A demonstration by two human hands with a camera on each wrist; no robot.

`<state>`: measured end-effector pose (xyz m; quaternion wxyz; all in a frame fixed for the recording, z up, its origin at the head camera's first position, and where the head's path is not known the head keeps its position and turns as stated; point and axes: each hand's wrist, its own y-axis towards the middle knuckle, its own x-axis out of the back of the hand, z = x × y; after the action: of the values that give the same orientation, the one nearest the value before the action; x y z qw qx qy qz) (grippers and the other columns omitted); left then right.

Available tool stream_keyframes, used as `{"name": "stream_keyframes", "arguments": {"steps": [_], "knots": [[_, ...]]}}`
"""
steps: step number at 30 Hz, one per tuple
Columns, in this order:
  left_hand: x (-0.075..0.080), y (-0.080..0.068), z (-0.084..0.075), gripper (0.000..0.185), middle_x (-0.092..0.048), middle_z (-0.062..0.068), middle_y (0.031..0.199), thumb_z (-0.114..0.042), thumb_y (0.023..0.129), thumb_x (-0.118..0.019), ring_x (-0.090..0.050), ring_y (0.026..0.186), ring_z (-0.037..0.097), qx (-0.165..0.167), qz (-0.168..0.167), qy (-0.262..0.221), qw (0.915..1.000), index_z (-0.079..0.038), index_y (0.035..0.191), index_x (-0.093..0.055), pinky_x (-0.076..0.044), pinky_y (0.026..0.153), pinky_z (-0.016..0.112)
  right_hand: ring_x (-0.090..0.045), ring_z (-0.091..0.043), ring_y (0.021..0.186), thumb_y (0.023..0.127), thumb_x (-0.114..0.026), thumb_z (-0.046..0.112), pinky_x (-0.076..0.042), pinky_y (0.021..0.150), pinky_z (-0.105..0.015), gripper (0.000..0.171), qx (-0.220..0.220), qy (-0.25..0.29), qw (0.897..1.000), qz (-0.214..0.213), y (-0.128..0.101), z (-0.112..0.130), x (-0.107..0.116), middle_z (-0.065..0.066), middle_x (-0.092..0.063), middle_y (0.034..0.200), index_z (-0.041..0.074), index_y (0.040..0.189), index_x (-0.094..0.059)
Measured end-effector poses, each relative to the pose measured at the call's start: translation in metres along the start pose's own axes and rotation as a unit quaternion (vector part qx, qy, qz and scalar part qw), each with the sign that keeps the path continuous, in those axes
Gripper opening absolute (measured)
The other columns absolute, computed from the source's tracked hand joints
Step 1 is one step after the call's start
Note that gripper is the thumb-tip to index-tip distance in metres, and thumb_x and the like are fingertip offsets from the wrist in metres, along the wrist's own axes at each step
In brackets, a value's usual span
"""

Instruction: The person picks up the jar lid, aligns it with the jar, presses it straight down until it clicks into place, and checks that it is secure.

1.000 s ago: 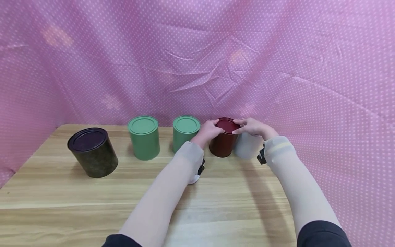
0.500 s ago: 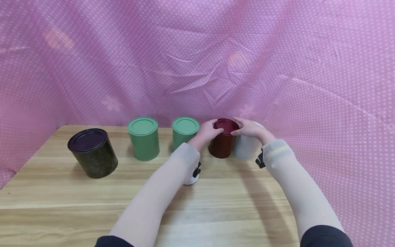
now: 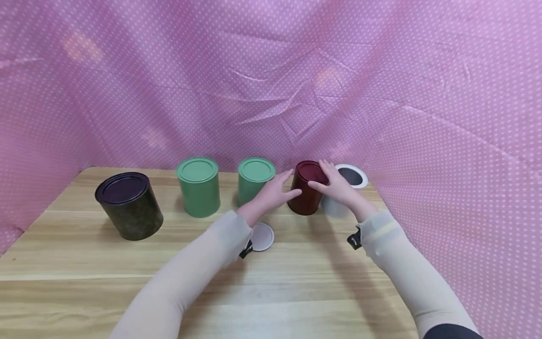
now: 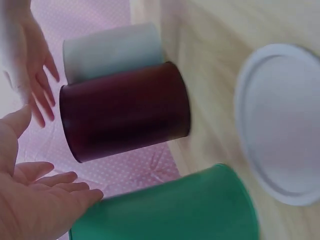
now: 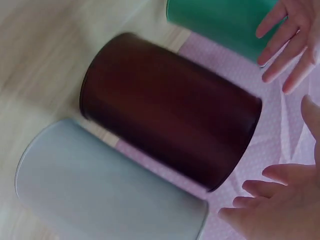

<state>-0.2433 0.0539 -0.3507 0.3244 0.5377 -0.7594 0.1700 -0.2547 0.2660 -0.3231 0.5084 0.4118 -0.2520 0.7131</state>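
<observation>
**Fingers loose beside the dark red tin, white lid not yet on**

Fingers on both my hands are straight and spread, holding nothing. Left hand [image 3: 277,190] hovers just left of the dark red tin [image 3: 306,188]; right hand [image 3: 334,184] hovers at its right side. The wrist views show a gap between fingertips and tin wall.

Near to far on the wooden table [image 3: 296,278]:
- White lid [image 3: 262,236] lies flat toward the middle, just by my left sleeve, apart from any tin.
- Along the far edge: dark tin [image 3: 129,205] at the left end, two green tins [image 3: 198,187] [image 3: 254,178], the red tin, then an open white tin [image 3: 344,190] just beside it near the far right corner.

My judgement: the red tin looks closed and finished. The white tin still needs its lid.
</observation>
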Motion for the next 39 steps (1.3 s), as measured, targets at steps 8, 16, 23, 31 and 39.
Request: {"name": "stream_keyframes", "arguments": {"steps": [8,16,23,31,39], "knots": [[0.005,-0.038,0.018,0.073,-0.032,0.011,0.157,-0.037,0.093,-0.063,-0.029,0.145,0.030,-0.005,0.008,0.017,0.9998,-0.009,0.152,-0.030,-0.026,0.118,0.045,-0.002,-0.040,0.149,0.094,-0.062,0.030,-0.007,0.120,-0.056,0.081,0.026,0.015,1.000,-0.003,-0.021,0.014,-0.026,-0.025,-0.011,0.159,-0.003,0.153,-0.017],[0.000,-0.071,0.034,0.073,-0.028,0.009,0.158,-0.036,0.092,-0.065,-0.020,0.148,0.029,-0.021,0.015,0.036,0.9990,-0.012,0.152,-0.031,-0.023,0.118,0.049,-0.001,-0.044,0.148,0.091,-0.067,0.028,-0.010,0.117,-0.062,0.081,0.045,0.009,0.997,-0.059,-0.039,0.021,-0.054,-0.024,-0.012,0.160,0.000,0.153,-0.021],[0.001,-0.087,0.048,0.073,-0.028,0.019,0.156,-0.034,0.092,-0.066,-0.021,0.146,0.038,-0.033,0.019,0.080,0.9961,-0.004,0.150,-0.033,-0.023,0.117,0.056,-0.005,-0.049,0.146,0.086,-0.073,0.020,-0.013,0.116,-0.063,0.081,0.097,-0.001,0.990,-0.100,-0.049,0.030,-0.074,-0.025,-0.019,0.158,-0.003,0.150,-0.029],[0.011,-0.097,0.063,0.075,-0.029,0.022,0.155,-0.042,0.092,-0.064,-0.022,0.145,0.042,0.009,0.012,0.171,0.9852,-0.003,0.149,-0.035,-0.022,0.117,0.057,-0.003,-0.046,0.147,0.087,-0.072,0.023,-0.016,0.115,-0.064,0.083,0.084,-0.001,0.996,-0.022,-0.053,0.038,-0.099,-0.020,-0.014,0.161,0.003,0.152,-0.025],[0.017,-0.111,0.086,0.077,-0.029,0.024,0.154,-0.045,0.091,-0.062,-0.023,0.144,0.043,0.016,0.012,0.188,0.9819,-0.002,0.149,-0.034,-0.021,0.117,0.058,-0.006,-0.045,0.147,0.089,-0.069,0.034,-0.022,0.115,-0.060,0.085,0.058,-0.020,0.997,0.042,-0.053,0.047,-0.125,-0.020,-0.003,0.162,0.007,0.154,-0.021]]}}
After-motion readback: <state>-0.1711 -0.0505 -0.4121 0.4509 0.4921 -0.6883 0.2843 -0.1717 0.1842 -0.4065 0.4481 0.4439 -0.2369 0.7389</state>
